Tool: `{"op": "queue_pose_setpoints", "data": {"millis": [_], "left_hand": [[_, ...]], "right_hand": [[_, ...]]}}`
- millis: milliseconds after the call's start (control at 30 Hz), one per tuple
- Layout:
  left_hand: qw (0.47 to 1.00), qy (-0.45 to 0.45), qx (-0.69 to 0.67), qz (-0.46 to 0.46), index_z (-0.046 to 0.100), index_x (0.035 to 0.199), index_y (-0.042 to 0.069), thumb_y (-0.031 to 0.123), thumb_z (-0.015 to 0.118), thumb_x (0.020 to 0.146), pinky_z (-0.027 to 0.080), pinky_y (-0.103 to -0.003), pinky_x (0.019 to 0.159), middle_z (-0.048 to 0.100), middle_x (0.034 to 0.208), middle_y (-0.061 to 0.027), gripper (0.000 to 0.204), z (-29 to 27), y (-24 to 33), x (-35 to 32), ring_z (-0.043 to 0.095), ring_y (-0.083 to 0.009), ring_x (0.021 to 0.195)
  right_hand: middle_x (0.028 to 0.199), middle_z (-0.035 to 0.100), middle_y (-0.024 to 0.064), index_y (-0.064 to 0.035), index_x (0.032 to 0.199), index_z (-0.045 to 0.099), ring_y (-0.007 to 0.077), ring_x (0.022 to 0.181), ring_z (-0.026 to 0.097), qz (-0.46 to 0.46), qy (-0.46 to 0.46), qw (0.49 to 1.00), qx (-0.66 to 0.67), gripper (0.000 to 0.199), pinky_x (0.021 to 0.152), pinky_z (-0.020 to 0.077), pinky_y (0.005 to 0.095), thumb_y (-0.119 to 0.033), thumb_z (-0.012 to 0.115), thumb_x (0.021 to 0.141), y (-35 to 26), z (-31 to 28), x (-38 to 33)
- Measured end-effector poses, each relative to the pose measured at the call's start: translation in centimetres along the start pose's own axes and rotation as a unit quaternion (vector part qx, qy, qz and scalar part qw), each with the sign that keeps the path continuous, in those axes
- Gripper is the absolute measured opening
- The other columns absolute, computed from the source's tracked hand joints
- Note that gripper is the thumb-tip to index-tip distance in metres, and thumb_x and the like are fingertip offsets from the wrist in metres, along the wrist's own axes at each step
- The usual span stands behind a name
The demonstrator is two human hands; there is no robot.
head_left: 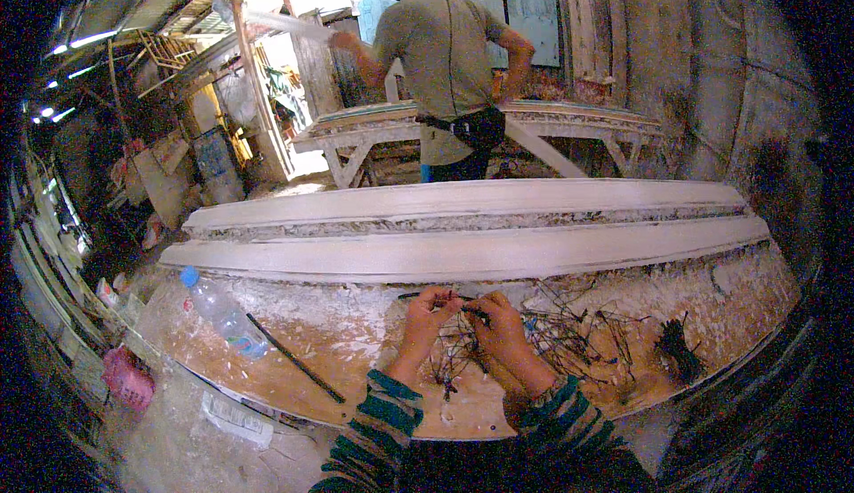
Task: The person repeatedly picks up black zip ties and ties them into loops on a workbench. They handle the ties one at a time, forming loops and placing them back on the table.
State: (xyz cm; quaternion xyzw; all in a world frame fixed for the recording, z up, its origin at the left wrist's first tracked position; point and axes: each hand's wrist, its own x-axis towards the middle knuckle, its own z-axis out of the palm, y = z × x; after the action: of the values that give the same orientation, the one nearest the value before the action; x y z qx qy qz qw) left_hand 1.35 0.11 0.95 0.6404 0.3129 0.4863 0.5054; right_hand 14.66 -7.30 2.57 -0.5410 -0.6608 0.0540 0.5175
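Striped sleeves in green and dark bands enter from the lower edge and lead to both hands over the tabletop (356,351), a worn wooden surface caked with white plaster residue.

Left hand (427,313): fingers curled, tips pinched on a thin dark wire strand (427,295) that runs level between the two hands.

Right hand (498,324): fingers closed, thumb and forefinger pinching the same strand at its other end. The two hands sit just beside each other, knuckles nearly touching.

Wire pile (560,337): a loose tangle of thin dark strands lies on the tabletop under and to the right of the hands. A denser dark bundle (676,351) rests farther right, apart from the tangle.

Plastic bottle (218,311): clear, blue cap, lying on its side at the left of the tabletop. A long dark rod (294,358) lies diagonally just beside it.

Long white moulded pieces (463,253) run across the far side of the tabletop.

Beyond them, another person (445,57) stands with back turned at a second workbench (569,124).
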Motion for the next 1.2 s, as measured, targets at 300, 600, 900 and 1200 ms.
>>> {"op": "queue_pose_setpoints", "data": {"millis": [300, 600, 900, 1200], "left_hand": [[0.985, -0.166, 0.003, -0.055, 0.054, 0.108, 0.004, 0.010, 0.062, 0.076, 0.044, -0.026, 0.074, 0.060, 0.096, -0.0039, 0.033, 1.1, -1.3, -0.3, 0.055, -0.0124, 0.087], [0.999, -0.026, -0.034, -0.007, 0.057, 0.100, 0.002, 0.007, 0.058, 0.078, 0.043, -0.023, 0.071, 0.059, 0.085, -0.0044, 0.023, -0.6, -2.5, 0.9, 0.054, -0.0114, 0.078], [0.994, 0.098, 0.032, 0.023, 0.061, 0.088, 0.003, 0.012, 0.060, 0.076, 0.043, -0.024, 0.064, 0.059, 0.078, -0.0040, 0.016, -1.6, -3.5, 1.4, 0.053, -0.0114, 0.071], [0.996, -0.053, 0.004, -0.074, 0.059, 0.076, 0.004, 0.029, 0.066, 0.076, 0.037, -0.023, 0.052, 0.053, 0.064, 0.0013, 0.026, -1.2, -3.8, 1.6, 0.046, -0.0074, 0.059]], "right_hand": [[0.077, 0.056, 0.0014, -0.0074, 0.086, 0.055, 0.0115, 0.068, 0.052, 0.213, 0.070, 0.903, 0.367, 0.012, 0.061, 0.0415, 0.0272, -0.007, 0.058, 0.075, 3.5, 0.8, 0.8], [0.080, 0.057, 0.0036, -0.0081, 0.084, 0.052, 0.0145, 0.073, 0.053, 0.228, 0.027, 0.789, 0.569, 0.010, 0.071, 0.0414, 0.0270, -0.007, 0.055, 0.075, 1.9, -1.5, 1.0], [0.087, 0.061, 0.0101, -0.0008, 0.089, 0.059, 0.0212, 0.077, 0.060, 0.165, -0.072, 0.821, 0.542, 0.018, 0.075, 0.0480, 0.0351, -0.016, 0.061, 0.080, 3.4, 0.0, 0.0], [0.067, 0.058, 0.0040, -0.0043, 0.089, 0.057, 0.0128, 0.064, 0.055, 0.193, -0.043, 0.918, 0.343, 0.018, 0.061, 0.0448, 0.0257, -0.006, 0.065, 0.073, 1.3, -1.5, 1.1]]}}
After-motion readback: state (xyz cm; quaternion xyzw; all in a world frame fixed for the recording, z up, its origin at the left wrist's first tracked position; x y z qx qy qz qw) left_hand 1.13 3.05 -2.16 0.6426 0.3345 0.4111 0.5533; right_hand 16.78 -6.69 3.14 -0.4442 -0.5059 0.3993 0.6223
